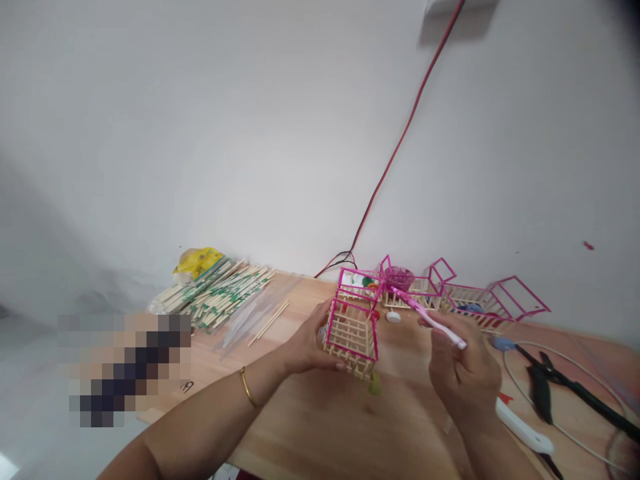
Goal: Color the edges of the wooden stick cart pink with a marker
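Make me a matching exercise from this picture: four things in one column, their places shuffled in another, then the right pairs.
Things
1. Pink tool
2. Yellow bag
3. Red-and-black cable
4. Nearest slatted frame

Places
A. Running diagonally up the wall
B. Held in the left hand
C. Next to the wooden sticks
D. Held in the right hand

Pairs: 1-D, 2-C, 3-A, 4-B
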Tool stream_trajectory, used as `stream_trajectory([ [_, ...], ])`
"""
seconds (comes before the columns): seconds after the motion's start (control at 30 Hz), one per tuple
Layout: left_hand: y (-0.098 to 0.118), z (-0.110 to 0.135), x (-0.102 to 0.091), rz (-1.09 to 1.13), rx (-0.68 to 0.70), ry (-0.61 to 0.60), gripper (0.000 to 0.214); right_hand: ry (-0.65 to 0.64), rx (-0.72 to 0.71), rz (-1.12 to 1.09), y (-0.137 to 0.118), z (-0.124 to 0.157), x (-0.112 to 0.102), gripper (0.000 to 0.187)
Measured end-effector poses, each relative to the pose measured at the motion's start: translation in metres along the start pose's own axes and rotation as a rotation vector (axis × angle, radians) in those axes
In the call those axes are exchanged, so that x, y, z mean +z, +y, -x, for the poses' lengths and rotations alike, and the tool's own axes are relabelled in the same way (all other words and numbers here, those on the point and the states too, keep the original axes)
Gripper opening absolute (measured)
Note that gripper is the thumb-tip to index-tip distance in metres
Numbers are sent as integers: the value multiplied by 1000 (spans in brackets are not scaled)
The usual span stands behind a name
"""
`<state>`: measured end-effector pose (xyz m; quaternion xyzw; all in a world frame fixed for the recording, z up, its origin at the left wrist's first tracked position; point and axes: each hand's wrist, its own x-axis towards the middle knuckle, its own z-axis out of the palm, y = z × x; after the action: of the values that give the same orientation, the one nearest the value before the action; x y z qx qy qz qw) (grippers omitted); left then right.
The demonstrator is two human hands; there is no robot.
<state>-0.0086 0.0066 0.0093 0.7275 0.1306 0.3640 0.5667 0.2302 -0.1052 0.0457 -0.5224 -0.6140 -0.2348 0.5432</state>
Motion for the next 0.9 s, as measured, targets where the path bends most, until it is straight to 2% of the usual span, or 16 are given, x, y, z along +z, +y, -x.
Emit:
stream_trajectory([
  [0.13, -3, 2, 1, -28, -12, 14, 122, -16, -15, -11, 4, 2, 2, 22],
  [0.33, -1, 1, 2, -28, 19, -23, 122, -38, -77, 20, 3, 0, 3, 21],
  [0.9, -5, 2, 2, -49, 30, -8, 123, -1, -34, 42, 2, 0, 3, 21],
])
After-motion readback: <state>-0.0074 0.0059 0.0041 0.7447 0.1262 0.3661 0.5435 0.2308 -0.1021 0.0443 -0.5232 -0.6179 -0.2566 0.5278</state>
